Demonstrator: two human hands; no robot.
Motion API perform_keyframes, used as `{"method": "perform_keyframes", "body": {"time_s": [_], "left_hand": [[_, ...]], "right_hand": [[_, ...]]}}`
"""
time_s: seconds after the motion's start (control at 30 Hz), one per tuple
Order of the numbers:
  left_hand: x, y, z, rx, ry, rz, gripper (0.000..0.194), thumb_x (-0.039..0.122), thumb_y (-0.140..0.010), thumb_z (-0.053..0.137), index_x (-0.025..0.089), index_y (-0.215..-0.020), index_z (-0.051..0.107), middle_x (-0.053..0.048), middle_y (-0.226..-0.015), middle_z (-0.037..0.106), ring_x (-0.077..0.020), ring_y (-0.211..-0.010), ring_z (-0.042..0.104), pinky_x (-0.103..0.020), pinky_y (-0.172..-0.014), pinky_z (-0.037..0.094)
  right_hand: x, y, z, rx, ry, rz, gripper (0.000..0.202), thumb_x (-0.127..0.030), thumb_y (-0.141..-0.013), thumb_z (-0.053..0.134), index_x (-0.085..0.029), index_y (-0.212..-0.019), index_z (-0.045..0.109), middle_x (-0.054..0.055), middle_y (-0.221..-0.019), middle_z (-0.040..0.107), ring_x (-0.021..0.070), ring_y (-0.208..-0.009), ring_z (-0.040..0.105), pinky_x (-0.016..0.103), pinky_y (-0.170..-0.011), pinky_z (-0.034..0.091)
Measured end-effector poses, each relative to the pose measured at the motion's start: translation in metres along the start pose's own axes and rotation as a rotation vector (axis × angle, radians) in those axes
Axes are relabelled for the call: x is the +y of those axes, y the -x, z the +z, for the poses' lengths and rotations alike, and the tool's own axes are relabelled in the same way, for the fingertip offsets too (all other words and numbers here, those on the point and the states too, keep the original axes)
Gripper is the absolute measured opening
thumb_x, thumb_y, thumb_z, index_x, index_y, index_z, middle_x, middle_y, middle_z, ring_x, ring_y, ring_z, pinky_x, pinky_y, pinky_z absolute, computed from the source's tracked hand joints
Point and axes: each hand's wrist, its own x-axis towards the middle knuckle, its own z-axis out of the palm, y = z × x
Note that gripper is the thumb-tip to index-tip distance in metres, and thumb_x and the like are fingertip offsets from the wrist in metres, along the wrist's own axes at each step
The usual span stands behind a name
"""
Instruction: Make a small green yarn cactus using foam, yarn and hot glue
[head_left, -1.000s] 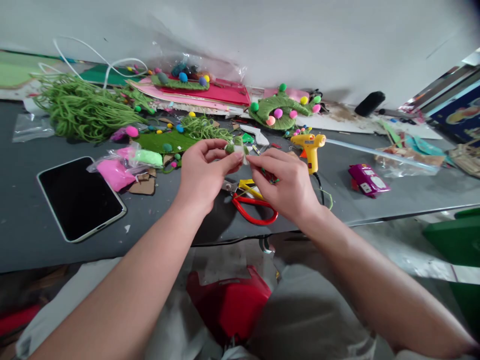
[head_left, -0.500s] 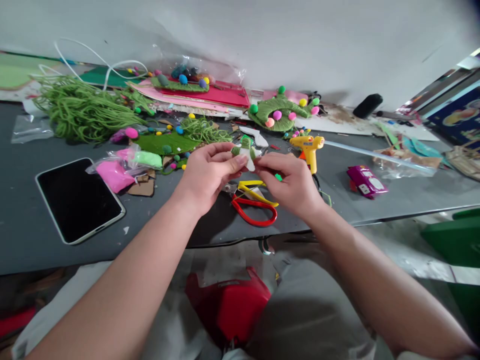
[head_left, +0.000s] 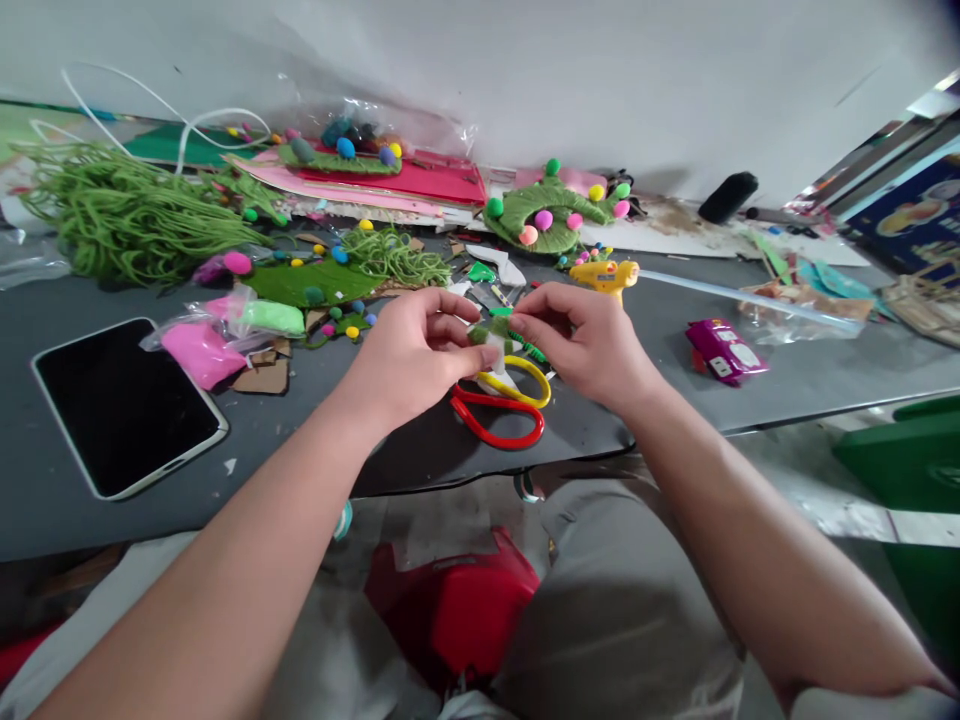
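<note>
Between my hands is a small piece, green yarn-like material with white on it, partly hidden by fingers. My left hand is closed on it, thumb pressed on its lower white part. The thumb and index finger of my right hand pinch at its upper right edge, where a bit of green shows; whether that is a separate strand I cannot tell. Just below lie scissors with a red and a yellow handle loop, their blades hidden by my left hand. Green and white scraps lie beyond my fingers.
A yellow glue gun with a long clear stick and a purple packet lie right. A tablet, pink clay bag and green yarn heap are left. A green wrapped shape with pompoms stands behind.
My hands have moved slightly down, and the right hand's pinch has lifted toward the piece's upper edge. The whole view has shifted, so the table things appear further left.
</note>
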Motion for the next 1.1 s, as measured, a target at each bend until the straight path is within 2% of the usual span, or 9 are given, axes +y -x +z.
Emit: {"method": "perform_keyframes", "body": {"time_s": [0.17, 0.37, 0.53, 0.63, 0.73, 0.87, 0.97, 1.1], "left_hand": [[0.000, 0.004, 0.004, 0.097, -0.265, 0.102, 0.033, 0.019, -0.069, 0.086, 0.019, -0.091, 0.062, 0.003, -0.067, 0.067, -0.0148, -0.062, 0.065, -0.027, -0.059, 0.050], [-0.006, 0.004, 0.007, 0.170, -0.288, 0.153, 0.035, 0.019, -0.068, 0.086, 0.020, -0.093, 0.061, 0.003, -0.068, 0.068, -0.0151, -0.063, 0.065, -0.027, -0.060, 0.050], [-0.009, 0.003, 0.006, 0.235, -0.299, 0.215, 0.032, 0.024, -0.071, 0.086, 0.020, -0.093, 0.062, 0.002, -0.070, 0.068, -0.0147, -0.064, 0.065, -0.027, -0.062, 0.051], [-0.010, 0.000, 0.006, 0.277, -0.163, 0.170, 0.036, 0.025, -0.068, 0.090, 0.019, -0.091, 0.063, 0.002, -0.069, 0.067, -0.0156, -0.065, 0.067, -0.028, -0.064, 0.054], [-0.011, -0.003, 0.005, 0.282, 0.121, 0.094, 0.038, 0.020, -0.065, 0.090, 0.018, -0.090, 0.062, 0.004, -0.067, 0.066, -0.0165, -0.065, 0.071, -0.031, -0.069, 0.059], [-0.009, -0.006, 0.004, 0.277, 0.393, 0.019, 0.040, 0.013, -0.061, 0.092, 0.016, -0.087, 0.062, 0.005, -0.066, 0.067, -0.0146, -0.064, 0.071, -0.034, -0.077, 0.062], [-0.006, -0.005, 0.005, 0.255, 0.474, -0.040, 0.040, 0.010, -0.059, 0.091, 0.015, -0.087, 0.062, 0.004, -0.068, 0.068, -0.0136, -0.065, 0.070, -0.031, -0.075, 0.061], [-0.002, -0.005, 0.001, 0.149, 0.446, -0.099, 0.037, 0.008, -0.060, 0.087, 0.015, -0.089, 0.065, 0.003, -0.070, 0.070, -0.0140, -0.064, 0.070, -0.028, -0.067, 0.058]], "right_hand": [[-0.005, -0.001, 0.004, -0.023, -0.006, 0.056, 0.019, -0.029, -0.095, 0.065, -0.015, -0.083, 0.067, -0.001, -0.070, 0.061, 0.0097, -0.061, 0.043, 0.026, -0.058, 0.034], [-0.014, -0.002, 0.015, 0.021, -0.080, 0.153, 0.022, -0.027, -0.093, 0.067, -0.014, -0.076, 0.067, -0.002, -0.065, 0.057, 0.0087, -0.058, 0.041, 0.026, -0.054, 0.031], [-0.016, 0.000, 0.021, 0.022, -0.117, 0.174, 0.021, -0.029, -0.094, 0.067, -0.013, -0.080, 0.070, 0.000, -0.069, 0.062, 0.0098, -0.060, 0.047, 0.026, -0.055, 0.035], [-0.018, 0.003, 0.024, 0.021, -0.023, 0.082, 0.015, -0.024, -0.095, 0.064, -0.014, -0.090, 0.073, 0.001, -0.073, 0.067, 0.0102, -0.061, 0.049, 0.027, -0.058, 0.037], [-0.021, 0.006, 0.024, 0.038, 0.076, -0.012, 0.015, -0.018, -0.094, 0.062, -0.016, -0.096, 0.076, 0.002, -0.080, 0.073, 0.0115, -0.063, 0.052, 0.028, -0.064, 0.040], [-0.023, 0.010, 0.023, 0.067, 0.083, -0.017, 0.016, -0.019, -0.094, 0.062, -0.016, -0.096, 0.078, 0.004, -0.084, 0.076, 0.0122, -0.064, 0.055, 0.028, -0.066, 0.042], [-0.020, 0.011, 0.022, 0.060, 0.016, 0.025, 0.017, -0.023, -0.094, 0.064, -0.015, -0.096, 0.078, 0.003, -0.081, 0.075, 0.0114, -0.063, 0.054, 0.027, -0.064, 0.043], [-0.011, 0.007, 0.017, -0.021, -0.076, 0.072, 0.017, -0.024, -0.093, 0.065, -0.014, -0.094, 0.079, 0.003, -0.082, 0.075, 0.0125, -0.066, 0.056, 0.027, -0.063, 0.043]]}}
